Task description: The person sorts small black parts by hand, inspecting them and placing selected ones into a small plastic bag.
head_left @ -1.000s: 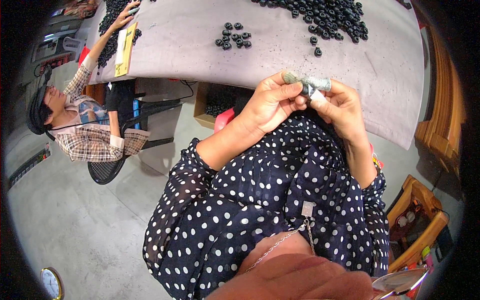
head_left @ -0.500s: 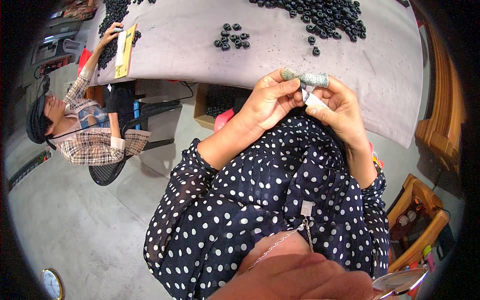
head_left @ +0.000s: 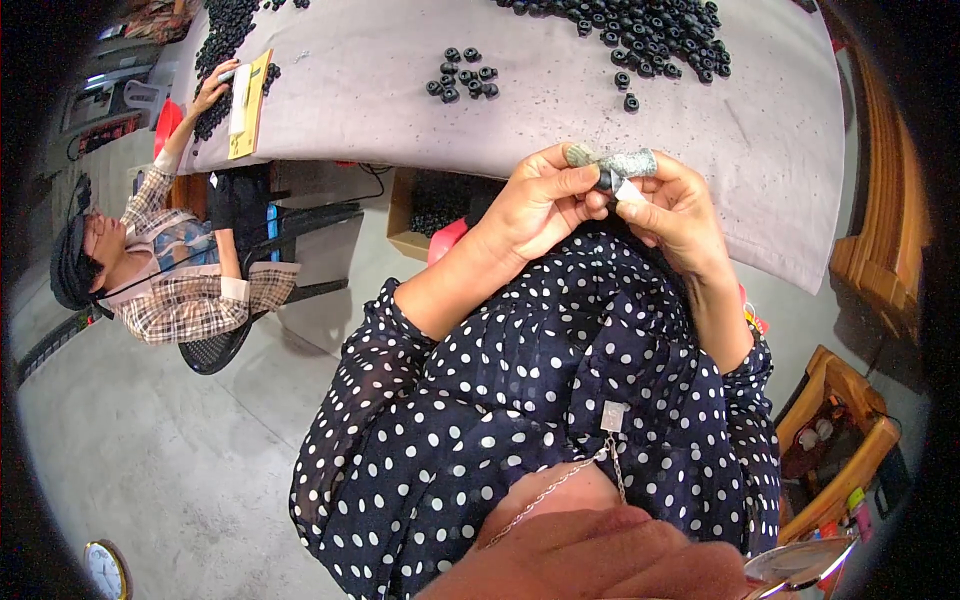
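Note:
My left hand pinches a small black round part between thumb and index finger, just past the table's near edge. My right hand is closed on a short, flat, whitish blade, whose end lies against the black part. Grey-green wrapping covers the right index finger, and a similar wrap sits on the left index fingertip. Beyond my hands, a small group of matching black parts lies on the grey cloth-covered table.
A large heap of black parts lies at the far right. At left, a seated co-worker reaches toward another heap beside a yellow board. Under the table stands a cardboard box. A wooden chair is at right.
My right hand has turned slightly and the blade has shifted up and in against the black part, so less of it shows. The co-worker's hand has moved slightly.

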Available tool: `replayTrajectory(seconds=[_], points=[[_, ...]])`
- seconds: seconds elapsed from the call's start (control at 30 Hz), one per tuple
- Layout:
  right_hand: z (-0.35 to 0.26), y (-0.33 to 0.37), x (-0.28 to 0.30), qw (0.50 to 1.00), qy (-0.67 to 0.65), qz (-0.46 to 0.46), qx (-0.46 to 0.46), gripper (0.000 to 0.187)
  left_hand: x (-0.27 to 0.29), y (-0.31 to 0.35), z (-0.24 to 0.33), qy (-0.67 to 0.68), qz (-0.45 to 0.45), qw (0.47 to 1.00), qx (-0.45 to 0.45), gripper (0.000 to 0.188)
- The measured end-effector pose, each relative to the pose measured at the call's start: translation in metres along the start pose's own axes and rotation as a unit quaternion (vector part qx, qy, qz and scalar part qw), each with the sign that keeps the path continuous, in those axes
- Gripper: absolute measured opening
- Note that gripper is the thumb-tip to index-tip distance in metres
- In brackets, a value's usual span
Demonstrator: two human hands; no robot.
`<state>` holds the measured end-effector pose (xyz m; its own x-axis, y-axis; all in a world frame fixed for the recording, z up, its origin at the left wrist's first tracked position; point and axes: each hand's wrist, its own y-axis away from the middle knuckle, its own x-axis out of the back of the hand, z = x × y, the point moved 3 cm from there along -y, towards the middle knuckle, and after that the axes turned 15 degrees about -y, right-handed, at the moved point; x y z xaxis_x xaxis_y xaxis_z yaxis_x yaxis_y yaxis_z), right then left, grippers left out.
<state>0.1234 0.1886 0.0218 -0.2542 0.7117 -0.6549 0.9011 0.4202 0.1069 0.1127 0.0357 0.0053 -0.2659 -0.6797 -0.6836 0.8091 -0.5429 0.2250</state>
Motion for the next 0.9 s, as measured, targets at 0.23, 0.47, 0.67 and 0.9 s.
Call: replayTrajectory(seconds=[0.23, 0.47, 0.67, 0.9], points=[[-0.002, 0.002, -0.008, 0.999, 0.027, -0.002, 0.027, 0.033, 0.004, -0.002, 0.001, 0.027, -0.001, 0.999, 0.021, 0.006], [-0.003, 0.002, -0.012, 0.998, 0.049, -0.014, 0.032, 0.034, 0.005, -0.002, -0.001, 0.023, 0.003, 1.0, 0.019, 0.006], [-0.005, 0.002, -0.01, 0.999, 0.043, -0.02, 0.016, 0.034, 0.002, -0.003, 0.0, 0.033, -0.003, 0.999, 0.021, 0.006], [-0.003, 0.002, -0.007, 1.0, 0.015, -0.02, -0.002, 0.035, 0.005, -0.003, -0.001, 0.018, 0.007, 0.999, 0.031, 0.006]])
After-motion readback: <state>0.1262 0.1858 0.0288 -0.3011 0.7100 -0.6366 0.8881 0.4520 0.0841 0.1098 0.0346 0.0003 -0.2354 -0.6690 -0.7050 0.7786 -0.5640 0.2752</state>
